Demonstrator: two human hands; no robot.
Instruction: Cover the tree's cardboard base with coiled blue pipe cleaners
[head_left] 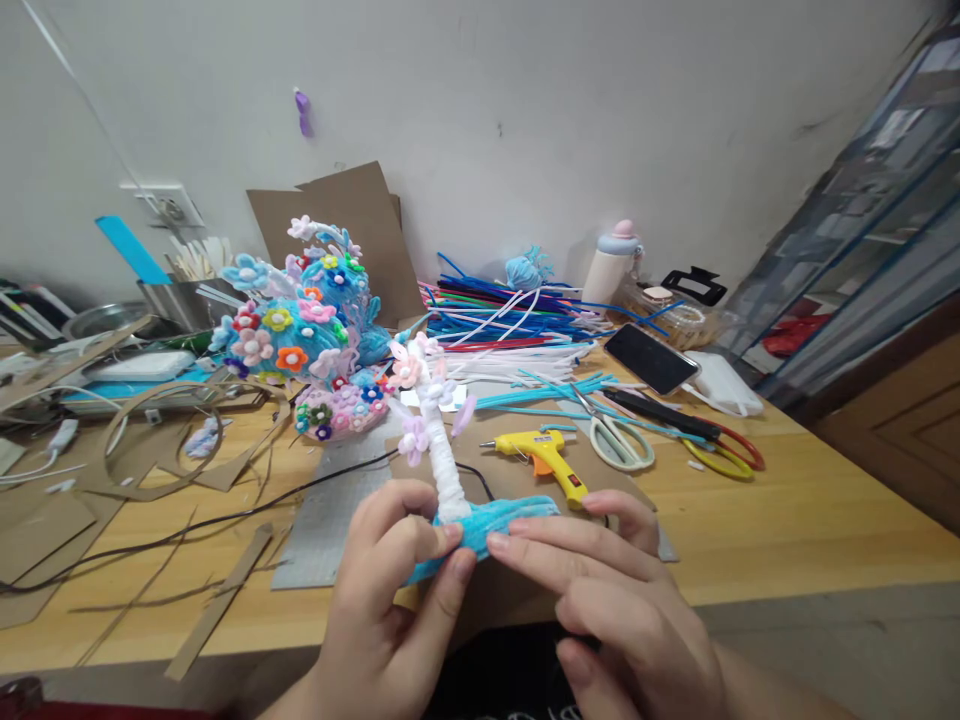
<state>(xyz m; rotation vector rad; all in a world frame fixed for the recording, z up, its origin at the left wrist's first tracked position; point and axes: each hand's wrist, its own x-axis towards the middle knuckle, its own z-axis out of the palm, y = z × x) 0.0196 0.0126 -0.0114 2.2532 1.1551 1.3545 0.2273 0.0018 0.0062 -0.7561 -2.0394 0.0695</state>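
Note:
My left hand [397, 590] pinches a light-blue fuzzy base [517, 515], which looks made of pipe cleaners laid side by side, with thumb and forefinger. From this base rises a white wrapped stem [444, 455], leaning slightly left, with pink and lilac pipe-cleaner flowers [412, 440] along its upper part. My right hand [630, 600] has its fingers stretched out, their tips resting on the right part of the base. Just beyond that hand lies a yellow glue gun [544, 455], its nozzle pointing left.
A blue piece covered in colourful flowers [307, 330] stands back left. Behind are bundled pipe cleaners [495, 320]. On the right lie scissors [615, 440], black pliers [660, 412] and a phone [651, 358]. A black cord [247, 510] crosses the table among cardboard scraps [221, 600].

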